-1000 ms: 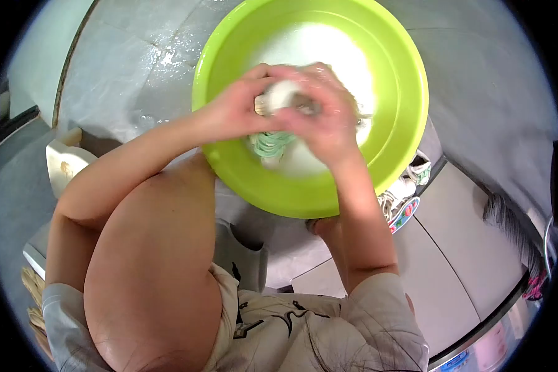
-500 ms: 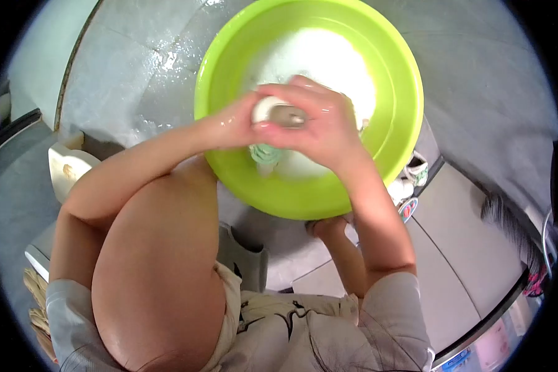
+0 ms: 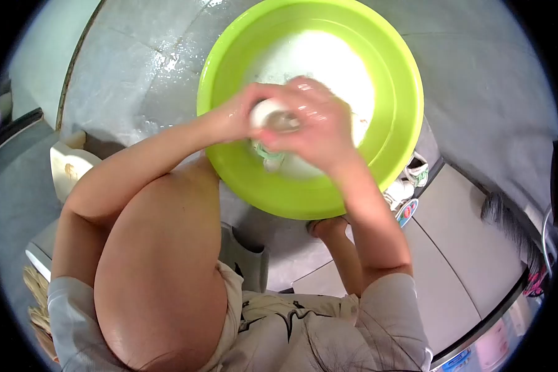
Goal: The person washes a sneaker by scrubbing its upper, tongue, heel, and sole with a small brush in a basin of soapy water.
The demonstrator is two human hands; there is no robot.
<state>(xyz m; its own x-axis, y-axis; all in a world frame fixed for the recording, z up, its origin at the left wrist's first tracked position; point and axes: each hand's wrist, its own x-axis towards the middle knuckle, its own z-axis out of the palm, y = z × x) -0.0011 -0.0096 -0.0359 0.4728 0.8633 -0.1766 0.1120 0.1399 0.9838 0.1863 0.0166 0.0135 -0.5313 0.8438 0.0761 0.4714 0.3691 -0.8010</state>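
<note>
Over the basin, a white sneaker [image 3: 264, 114] is held up with its opening facing me, and green laces [image 3: 270, 155] hang below it. My left hand [image 3: 239, 118] is closed on its left side. My right hand [image 3: 322, 124] is curled round the right side, its fingers meeting those of my left hand; motion blurs it. Much of the sneaker is hidden behind both hands. White suds [image 3: 328, 59] cover the water in the lime-green basin [image 3: 397, 124] beneath.
On the right by the basin's rim stand white-and-green shoes [image 3: 417, 170] and a small item with a colourful print [image 3: 407, 212]. A white plastic piece [image 3: 68, 170] is at the left. The grey tile floor [image 3: 167, 62] is wet behind the basin. My bare knee [image 3: 161, 260] fills the lower left.
Both hands remain on the sneaker, still blurred by motion and shifted only slightly. The green laces hang differently, looser than before.
</note>
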